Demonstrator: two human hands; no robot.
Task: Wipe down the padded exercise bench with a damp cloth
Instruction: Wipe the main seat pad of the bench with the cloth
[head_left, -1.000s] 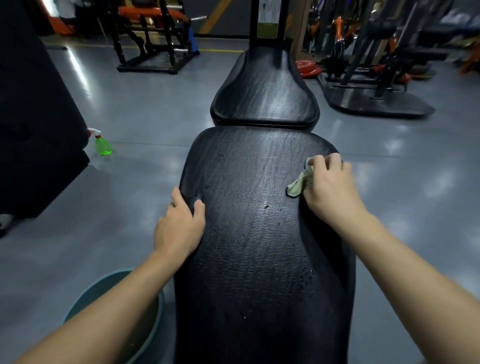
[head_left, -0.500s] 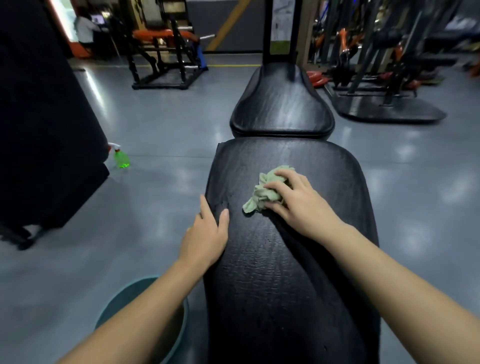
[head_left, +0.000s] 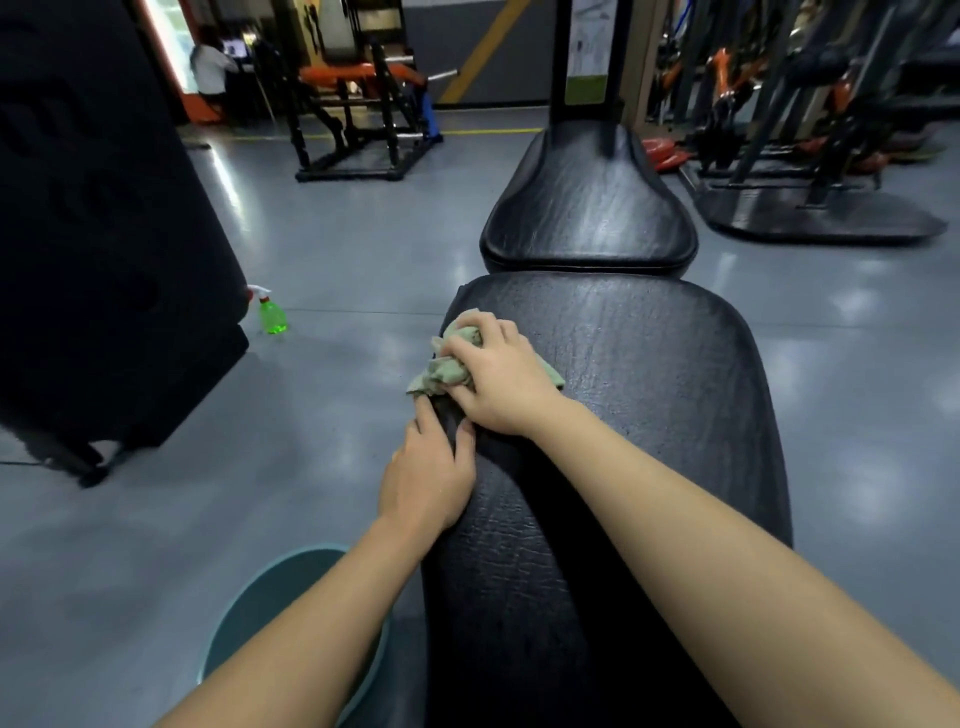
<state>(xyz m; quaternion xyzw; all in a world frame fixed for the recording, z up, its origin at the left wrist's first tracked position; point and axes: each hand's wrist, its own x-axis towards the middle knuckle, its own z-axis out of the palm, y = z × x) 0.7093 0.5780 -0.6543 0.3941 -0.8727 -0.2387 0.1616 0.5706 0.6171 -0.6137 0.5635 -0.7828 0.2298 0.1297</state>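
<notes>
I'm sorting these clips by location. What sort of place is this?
Most likely a gym. A long black padded bench with a cloth on it fills the foreground, an orange-padded weight machine stands behind, and more exercise frames line the right side.

Pale green cloth (head_left: 445, 366), black grained bench (head_left: 649, 364).

2 pads stand in line: long pad (head_left: 649, 374) nearest, short pad (head_left: 587, 208) directly beyond. The cloth (head_left: 441, 370) lies on the long pad's left edge under the right hand (head_left: 501, 379); the left hand (head_left: 426, 480) rests just behind it (nearer the wearer). On the floor (head_left: 363, 249), the basin (head_left: 249, 613) sits left of the long pad; the spray bottle (head_left: 271, 313) stands farther left.
</notes>
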